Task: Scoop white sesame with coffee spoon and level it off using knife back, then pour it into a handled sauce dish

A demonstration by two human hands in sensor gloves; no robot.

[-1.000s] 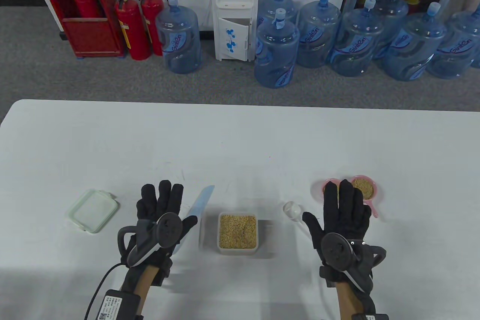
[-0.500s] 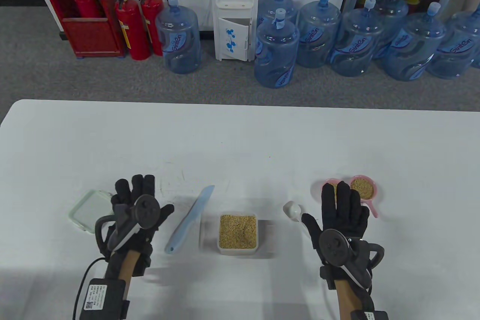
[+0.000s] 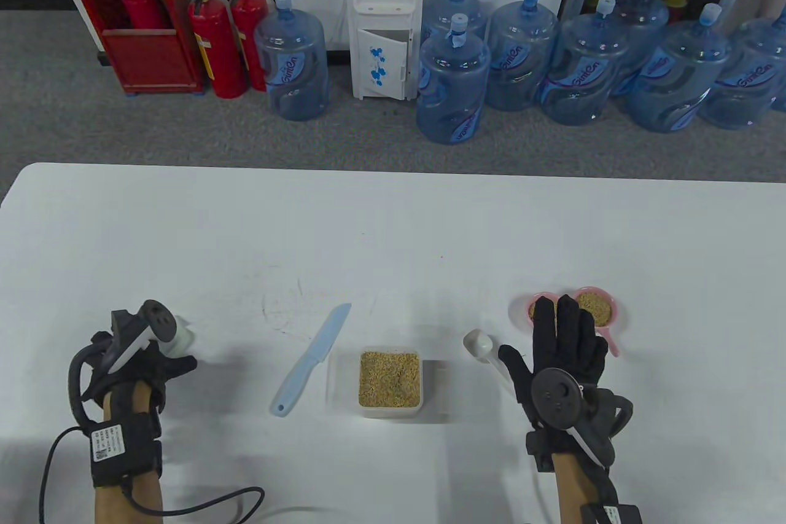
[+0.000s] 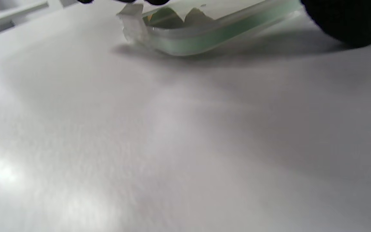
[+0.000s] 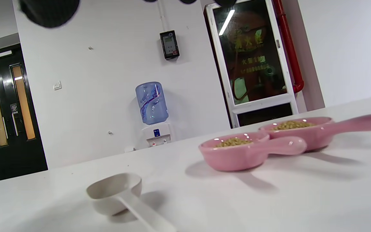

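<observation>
Left hand [image 3: 132, 358] swung off the knife [image 3: 312, 358] to the lid [image 4: 204, 35].
Its fingers are hidden; right hand [image 3: 562, 358] spread flat by the spoon [image 3: 482, 344]; scooping looks finished.

On the counter [image 3: 393, 229], the knife [image 3: 312, 359] lay left of the sesame box [image 3: 390, 380]; spoon [image 3: 478, 343] and two dishes [image 3: 594, 306] lay right.

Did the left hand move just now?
Yes. The left hand slid left, away from the knife, and is now over the lid.
</observation>
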